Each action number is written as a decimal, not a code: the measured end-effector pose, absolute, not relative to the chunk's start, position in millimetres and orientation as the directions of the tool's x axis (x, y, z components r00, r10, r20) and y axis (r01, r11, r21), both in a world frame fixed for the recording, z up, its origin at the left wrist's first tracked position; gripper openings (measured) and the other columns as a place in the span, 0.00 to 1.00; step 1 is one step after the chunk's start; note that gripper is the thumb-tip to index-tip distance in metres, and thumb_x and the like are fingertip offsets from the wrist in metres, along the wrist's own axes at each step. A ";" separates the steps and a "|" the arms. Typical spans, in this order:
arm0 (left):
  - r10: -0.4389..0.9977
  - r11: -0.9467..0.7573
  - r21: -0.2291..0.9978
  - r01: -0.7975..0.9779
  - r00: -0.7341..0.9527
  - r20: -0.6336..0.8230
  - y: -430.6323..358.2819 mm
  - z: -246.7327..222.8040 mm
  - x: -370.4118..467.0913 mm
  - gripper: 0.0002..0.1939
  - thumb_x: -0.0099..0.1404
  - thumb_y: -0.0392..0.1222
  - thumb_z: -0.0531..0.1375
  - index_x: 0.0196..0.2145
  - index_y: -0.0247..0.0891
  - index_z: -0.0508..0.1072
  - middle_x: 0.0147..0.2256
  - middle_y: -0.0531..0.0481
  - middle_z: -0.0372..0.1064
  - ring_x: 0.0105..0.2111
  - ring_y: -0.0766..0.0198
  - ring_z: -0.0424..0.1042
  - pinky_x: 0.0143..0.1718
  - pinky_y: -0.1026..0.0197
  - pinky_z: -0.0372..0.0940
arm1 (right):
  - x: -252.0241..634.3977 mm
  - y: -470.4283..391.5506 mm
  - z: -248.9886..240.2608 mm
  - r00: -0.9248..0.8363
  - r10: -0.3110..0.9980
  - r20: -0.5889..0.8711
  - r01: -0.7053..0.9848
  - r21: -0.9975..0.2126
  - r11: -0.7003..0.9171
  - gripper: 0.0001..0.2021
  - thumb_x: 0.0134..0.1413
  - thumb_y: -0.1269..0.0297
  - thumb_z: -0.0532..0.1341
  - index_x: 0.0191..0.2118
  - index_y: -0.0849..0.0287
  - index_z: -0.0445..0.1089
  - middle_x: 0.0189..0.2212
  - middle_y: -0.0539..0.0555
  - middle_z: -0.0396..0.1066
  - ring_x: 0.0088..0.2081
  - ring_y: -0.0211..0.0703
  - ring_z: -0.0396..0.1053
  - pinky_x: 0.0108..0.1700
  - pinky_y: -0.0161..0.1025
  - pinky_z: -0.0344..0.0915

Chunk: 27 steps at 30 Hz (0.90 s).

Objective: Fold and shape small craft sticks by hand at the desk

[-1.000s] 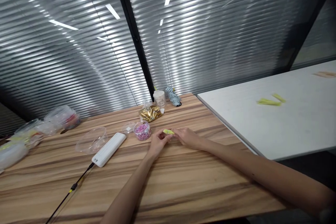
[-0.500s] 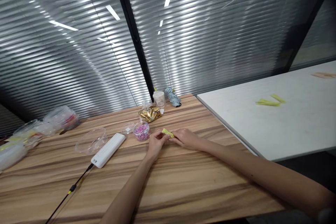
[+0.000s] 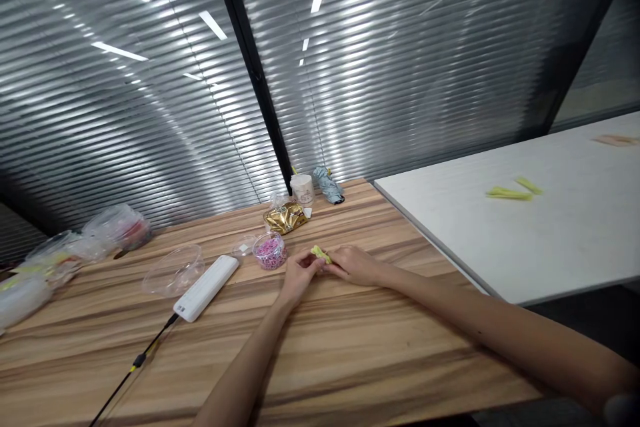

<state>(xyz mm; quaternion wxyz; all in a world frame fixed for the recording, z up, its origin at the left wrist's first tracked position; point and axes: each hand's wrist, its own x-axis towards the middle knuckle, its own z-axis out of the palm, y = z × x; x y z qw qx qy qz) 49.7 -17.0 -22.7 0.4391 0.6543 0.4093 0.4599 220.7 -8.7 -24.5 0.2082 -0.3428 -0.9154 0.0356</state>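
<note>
A small yellow piece (image 3: 321, 253), which looks folded or bunched, is held between my two hands above the wooden table (image 3: 350, 347). My left hand (image 3: 299, 272) pinches its lower left side with thumb and fingers. From the right, my right hand (image 3: 353, 265) grips the other side, its fingers curled together. The fingertips of both hands nearly meet. Just left of my left hand stands a clear round tub (image 3: 270, 251) full of pink and purple bits.
A gold packet (image 3: 286, 217), white cup (image 3: 302, 189) and blue-grey wrapped item (image 3: 329, 185) stand behind. Leftward lie a white power strip (image 3: 207, 288) with black cable, a clear bowl (image 3: 173, 271) and plastic bags (image 3: 117, 227). Yellow strips (image 3: 509, 193) lie on the white table (image 3: 450, 213).
The yellow piece looks slightly turned and more bunched between my fingers. Both hands keep their hold in almost the same place.
</note>
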 end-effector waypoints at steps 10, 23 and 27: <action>0.942 -0.261 0.959 0.108 0.244 0.229 -16.9 -23.5 49.8 0.13 0.51 0.46 0.61 0.29 0.32 0.72 0.25 0.50 0.68 0.23 0.68 0.64 0.24 0.66 0.59 | 220.8 -7.8 -26.4 -0.676 0.650 0.346 0.620 -0.210 0.756 0.17 0.60 0.57 0.45 0.45 0.61 0.63 0.34 0.58 0.71 0.35 0.44 0.67 0.36 0.36 0.58; 0.939 -0.270 0.950 0.154 0.261 0.225 -18.7 -19.5 51.0 0.14 0.50 0.46 0.62 0.30 0.31 0.73 0.22 0.51 0.66 0.21 0.69 0.62 0.24 0.66 0.57 | 220.5 -2.9 -34.2 -0.655 0.662 0.363 0.637 -0.206 0.743 0.16 0.60 0.59 0.46 0.46 0.62 0.62 0.34 0.58 0.72 0.34 0.44 0.68 0.33 0.34 0.58; 0.941 -0.261 0.954 0.150 0.259 0.217 -19.3 -17.7 52.4 0.15 0.49 0.47 0.62 0.31 0.31 0.73 0.22 0.51 0.67 0.21 0.69 0.61 0.23 0.66 0.57 | 220.1 -3.1 -34.5 -0.650 0.666 0.366 0.642 -0.205 0.739 0.16 0.60 0.58 0.45 0.45 0.62 0.63 0.34 0.58 0.72 0.34 0.44 0.68 0.32 0.34 0.58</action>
